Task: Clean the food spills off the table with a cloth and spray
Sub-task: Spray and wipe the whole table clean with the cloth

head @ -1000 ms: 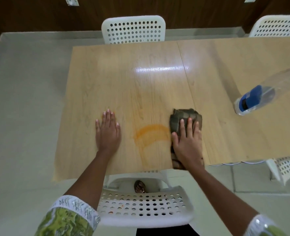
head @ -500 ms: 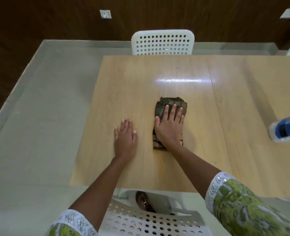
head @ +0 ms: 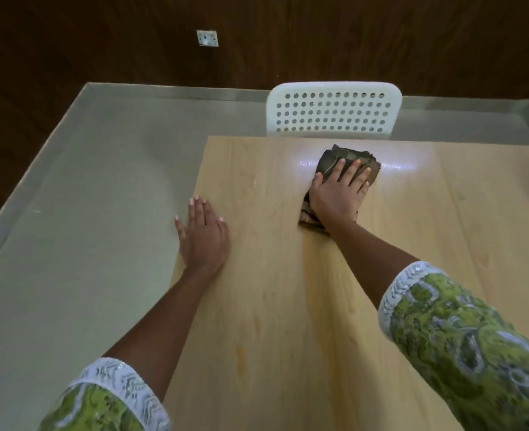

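Observation:
A dark folded cloth point(head: 347, 158) lies on the light wooden table point(head: 288, 306) near its far edge. My right hand point(head: 338, 194) presses flat on the cloth with straight fingers. My left hand point(head: 204, 234) rests flat on the table at its left edge, fingers straight. A faint wet streak point(head: 316, 290) runs along the wood behind the cloth, toward me. A few small droplets point(head: 254, 181) sit left of the cloth. The spray bottle is out of view.
A white perforated chair point(head: 333, 112) stands at the table's far side, just beyond the cloth. Grey floor point(head: 86, 213) spreads to the left, bounded by a dark wooden wall point(head: 257, 42) with a socket point(head: 207, 38).
My right hand has pushed the cloth from the near edge over the orange spill to the far edge. The orange stain no longer shows. The spray bottle has left the view. My left hand stays flat.

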